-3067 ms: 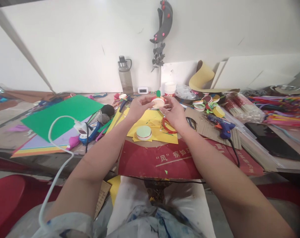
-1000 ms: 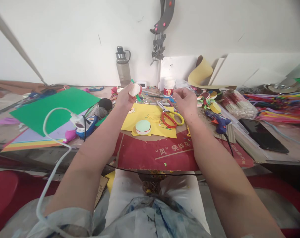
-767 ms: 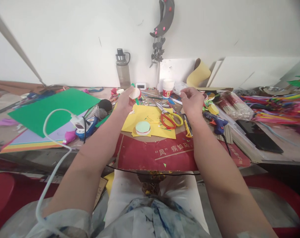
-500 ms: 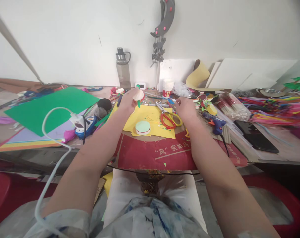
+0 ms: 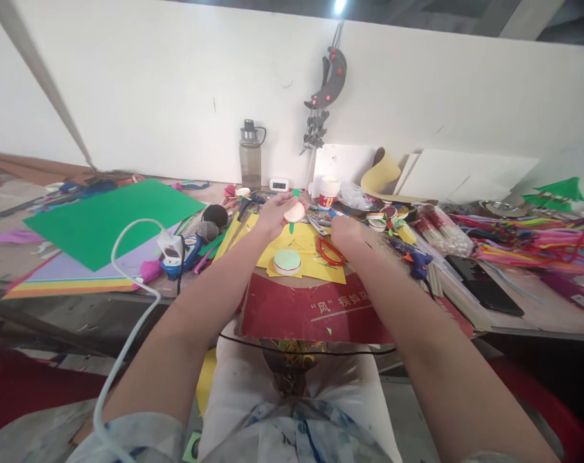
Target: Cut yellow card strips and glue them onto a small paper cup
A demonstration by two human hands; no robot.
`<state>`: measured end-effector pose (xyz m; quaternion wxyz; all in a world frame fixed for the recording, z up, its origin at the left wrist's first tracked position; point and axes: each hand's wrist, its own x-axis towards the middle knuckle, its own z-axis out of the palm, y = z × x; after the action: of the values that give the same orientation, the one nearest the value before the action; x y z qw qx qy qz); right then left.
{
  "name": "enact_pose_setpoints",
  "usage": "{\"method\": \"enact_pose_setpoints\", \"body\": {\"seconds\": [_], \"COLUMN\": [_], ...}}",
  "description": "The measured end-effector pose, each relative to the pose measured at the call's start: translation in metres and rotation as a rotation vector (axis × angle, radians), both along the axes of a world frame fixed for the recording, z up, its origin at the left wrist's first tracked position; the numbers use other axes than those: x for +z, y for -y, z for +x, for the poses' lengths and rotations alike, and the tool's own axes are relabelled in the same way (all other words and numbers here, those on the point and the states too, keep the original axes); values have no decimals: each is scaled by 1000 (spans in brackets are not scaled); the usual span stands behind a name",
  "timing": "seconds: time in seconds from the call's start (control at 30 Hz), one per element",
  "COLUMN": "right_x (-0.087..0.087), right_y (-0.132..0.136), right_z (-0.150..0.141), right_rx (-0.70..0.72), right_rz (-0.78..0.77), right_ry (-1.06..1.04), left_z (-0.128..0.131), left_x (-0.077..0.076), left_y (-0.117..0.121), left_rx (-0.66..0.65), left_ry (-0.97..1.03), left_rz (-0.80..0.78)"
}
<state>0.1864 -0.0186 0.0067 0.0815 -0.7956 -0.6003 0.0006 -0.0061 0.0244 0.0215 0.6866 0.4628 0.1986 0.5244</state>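
Note:
My left hand (image 5: 274,215) is closed round a small round cream paper piece (image 5: 294,211) with a green stem, held just above the yellow paper (image 5: 305,252). My right hand (image 5: 346,232) rests low on the table with its fingers curled down over the red and yellow scissors (image 5: 327,251); its fingertips are hidden. A pale green round disc with a red rim (image 5: 287,261) lies on the yellow paper between my forearms. A red printed card (image 5: 316,312) lies under both arms.
A green sheet (image 5: 109,215) and a blue glue gun with a white cable (image 5: 183,249) lie to the left. A water bottle (image 5: 250,156) stands by the wall. To the right are a second blue glue gun (image 5: 414,260), a phone (image 5: 482,284), sticks and pipe cleaners.
My right hand has dropped from mid-air down onto the scissors. My left hand with the cream piece has sunk a little toward the yellow paper. The camera has tilted up.

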Motion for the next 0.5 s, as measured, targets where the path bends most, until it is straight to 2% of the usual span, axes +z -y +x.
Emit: {"method": "enact_pose_setpoints", "body": {"seconds": [0.17,0.33,0.4,0.5], "right_x": [10,34,42,43], "right_y": [-3,-7,-6,3], "right_z": [-4,0,-2,-9], "right_rx": [-29,2,47,173], "right_rz": [69,188,320,667], "right_ry": [16,-85,-274,-883], "left_z": [-3,-8,-10,-11], "left_x": [2,-1,-2,-4], "left_y": [1,-7,-9,-10], "left_rx": [-62,5,37,59], "left_ry": [-28,-46,-36,-36], "left_rz": [24,36,36,31]}}
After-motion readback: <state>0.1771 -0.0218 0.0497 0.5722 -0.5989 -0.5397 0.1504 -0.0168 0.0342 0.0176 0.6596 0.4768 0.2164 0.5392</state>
